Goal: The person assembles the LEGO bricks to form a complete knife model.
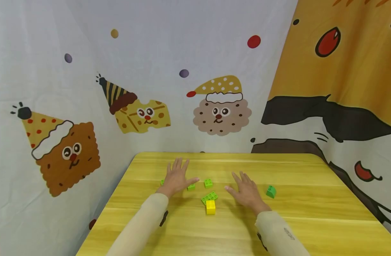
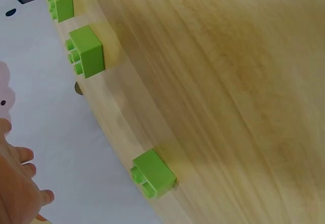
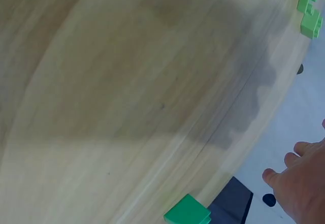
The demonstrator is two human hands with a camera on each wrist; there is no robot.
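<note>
My left hand (image 1: 177,179) is spread with straight fingers above the left part of the table, holding nothing. Beside its thumb lies a small lime-green building block (image 1: 191,187), and another lime-green block (image 1: 162,182) is partly hidden by the hand. My right hand (image 1: 247,192) also has its fingers extended over the table and grips nothing. Between the hands are a square lime-green block (image 1: 208,183), a longer lime-green block (image 1: 209,197) and a yellow block (image 1: 210,207) overlapping its near end in the head view. A darker green sloped block (image 1: 271,191) sits right of the right hand.
The wood-grain table (image 1: 310,220) has rounded far corners. Behind it hangs a white cloth (image 1: 179,42) printed with cartoon figures, which also runs along the left side. An orange, black and white printed animal (image 1: 342,85) fills the right side.
</note>
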